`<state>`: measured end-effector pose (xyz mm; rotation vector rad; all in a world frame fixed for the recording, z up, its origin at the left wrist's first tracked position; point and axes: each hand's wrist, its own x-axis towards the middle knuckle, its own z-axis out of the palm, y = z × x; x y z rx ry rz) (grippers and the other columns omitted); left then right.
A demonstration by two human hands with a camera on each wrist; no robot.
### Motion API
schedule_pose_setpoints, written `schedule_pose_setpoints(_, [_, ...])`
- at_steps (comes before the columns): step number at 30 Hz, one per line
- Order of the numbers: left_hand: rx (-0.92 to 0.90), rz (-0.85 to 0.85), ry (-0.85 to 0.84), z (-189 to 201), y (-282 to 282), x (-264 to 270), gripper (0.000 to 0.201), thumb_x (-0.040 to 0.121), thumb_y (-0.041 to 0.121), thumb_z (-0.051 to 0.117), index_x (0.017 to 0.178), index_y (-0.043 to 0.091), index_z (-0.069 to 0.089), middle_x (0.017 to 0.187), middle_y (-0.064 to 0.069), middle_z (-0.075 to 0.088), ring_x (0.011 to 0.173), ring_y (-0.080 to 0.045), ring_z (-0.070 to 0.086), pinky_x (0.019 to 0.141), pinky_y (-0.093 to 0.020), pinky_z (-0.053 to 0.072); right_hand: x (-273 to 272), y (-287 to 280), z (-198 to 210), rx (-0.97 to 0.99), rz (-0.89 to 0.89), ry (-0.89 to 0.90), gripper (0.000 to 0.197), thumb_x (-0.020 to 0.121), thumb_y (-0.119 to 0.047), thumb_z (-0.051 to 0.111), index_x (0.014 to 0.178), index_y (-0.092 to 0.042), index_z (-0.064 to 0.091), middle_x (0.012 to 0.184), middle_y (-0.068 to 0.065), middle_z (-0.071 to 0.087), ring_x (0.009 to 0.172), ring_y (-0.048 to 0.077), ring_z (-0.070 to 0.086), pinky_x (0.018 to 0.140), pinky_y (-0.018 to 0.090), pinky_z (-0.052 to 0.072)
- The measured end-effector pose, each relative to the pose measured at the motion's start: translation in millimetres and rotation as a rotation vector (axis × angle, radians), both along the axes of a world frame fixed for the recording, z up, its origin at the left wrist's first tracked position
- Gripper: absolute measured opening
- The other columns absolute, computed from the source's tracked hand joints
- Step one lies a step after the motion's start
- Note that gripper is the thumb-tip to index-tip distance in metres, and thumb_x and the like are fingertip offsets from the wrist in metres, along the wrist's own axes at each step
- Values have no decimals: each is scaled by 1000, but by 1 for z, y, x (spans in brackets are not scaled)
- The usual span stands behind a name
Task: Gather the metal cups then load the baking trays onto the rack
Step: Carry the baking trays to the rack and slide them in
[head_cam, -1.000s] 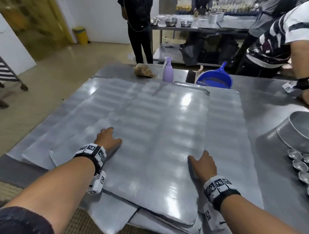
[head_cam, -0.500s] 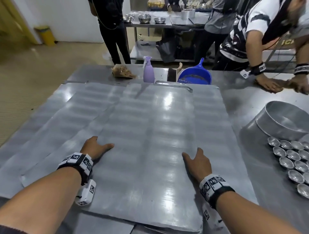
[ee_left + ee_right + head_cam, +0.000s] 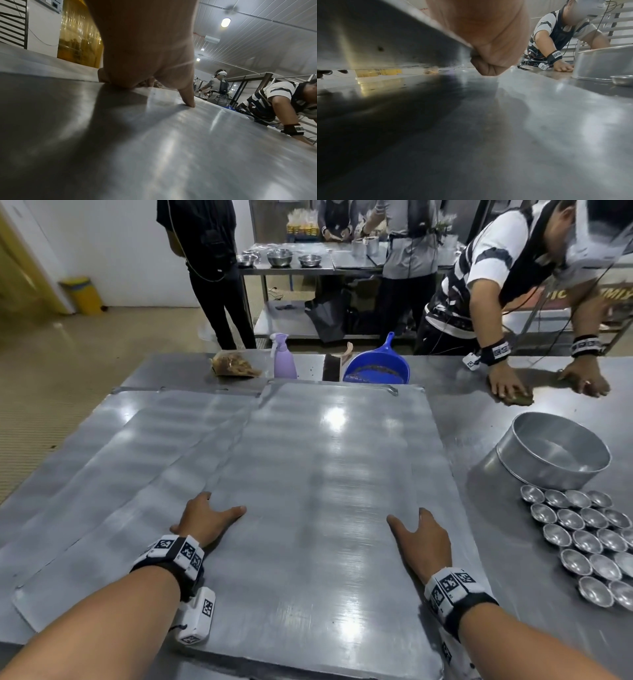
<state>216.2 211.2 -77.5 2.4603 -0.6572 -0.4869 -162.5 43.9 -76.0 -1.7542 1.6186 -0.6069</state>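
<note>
Two hands hold the top baking tray (image 3: 325,508) by its long sides: the left hand (image 3: 202,517) has its thumb laid flat on the tray's upper face and its fingers curled over the left edge, while the right hand (image 3: 423,534) mirrors it on the right edge, thumb on top and fingers tucked underneath. The right wrist view shows that edge lifted clear of the sheet below, with the curled fingers (image 3: 486,69) beneath it; on the left side I cannot tell whether the edge is off the stack. The tray's long axis runs straight away from the person, so both hands sit near its near end and most of its length lies beyond them — a lift from here would probably be front-heavy. More baking trays (image 3: 137,460) lie fanned out under it, showing mainly to the left of the left hand. The metal cups (image 3: 582,535) sit in a tight cluster out beyond the right hand, just near a round metal pan (image 3: 551,457), so the gathering step looks done. A barred frame that may be the rack (image 3: 12,23) shows at the far left of the left wrist view, well apart from the table, so the carry would likely swing leftward, the left hand leading. Across the table, beyond the tray's far end, stand a purple spray bottle (image 3: 284,357) and a blue dustpan (image 3: 376,366).
</note>
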Motion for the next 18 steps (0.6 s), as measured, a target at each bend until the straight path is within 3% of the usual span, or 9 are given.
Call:
schedule_pose_setpoints(6, [-33, -5, -2, -6, -60, -25, 104, 47, 86, 69, 129, 24, 56, 131, -2, 63, 119, -32, 59, 106, -52, 36, -33, -47, 15, -30, -27, 39, 66, 87, -54, 66, 134, -10, 54, 128, 10, 65, 116, 32, 60, 90, 32, 46])
schedule_pose_setpoints(11, [-54, -21, 13, -12, -106, -49, 92, 47, 86, 67, 118, 27, 61, 119, 0, 67, 108, -30, 63, 103, -53, 37, -60, -90, 13, -17, -46, 61, 50, 85, -54, 68, 119, -19, 61, 116, 6, 70, 106, 30, 64, 78, 27, 40])
schedule_pose_setpoints(18, [-6, -1, 35, -20, -122, -63, 87, 48, 85, 68, 116, 31, 59, 117, 2, 65, 104, -29, 63, 100, -53, 43, -69, -123, -11, -11, -2, 147, 52, 83, -58, 67, 114, -17, 61, 112, 8, 70, 104, 33, 64, 79, 31, 42])
